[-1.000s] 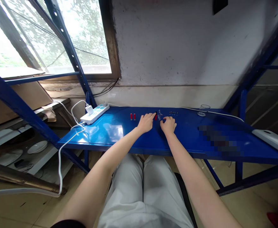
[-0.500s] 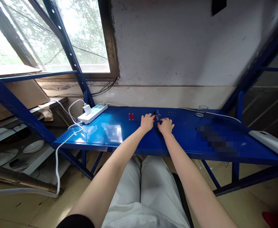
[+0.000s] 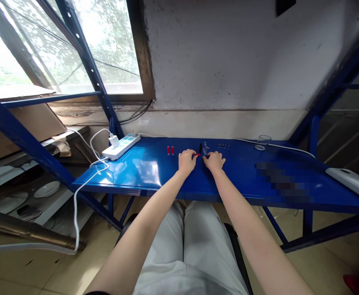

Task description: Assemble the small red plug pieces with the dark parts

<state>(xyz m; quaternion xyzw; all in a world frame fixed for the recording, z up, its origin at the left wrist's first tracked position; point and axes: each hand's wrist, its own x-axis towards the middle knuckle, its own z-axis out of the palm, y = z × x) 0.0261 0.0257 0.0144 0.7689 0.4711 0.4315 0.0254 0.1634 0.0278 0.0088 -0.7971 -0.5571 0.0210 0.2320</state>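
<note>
- Head view: a small red part [image 3: 197, 155] is being pinched in the closed fingertips of the left hand [image 3: 187, 160] over the blue shelf [image 3: 142, 168]. The right hand [image 3: 214, 161] is being held curled just beside it, its grip not to be told.
- Left of the fingers two red parts [image 3: 170, 150] are lying, with a black piece [image 3: 200, 148] and a clear piece [image 3: 205, 148] just beyond them and a row of dark bits [image 3: 224, 146] to their right.
- The work is judged partway: one part is being handled, and the rest are lying untouched.

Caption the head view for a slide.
Left hand and right hand meet at a small red part on the blue shelf; power strip left, glass right.
</note>
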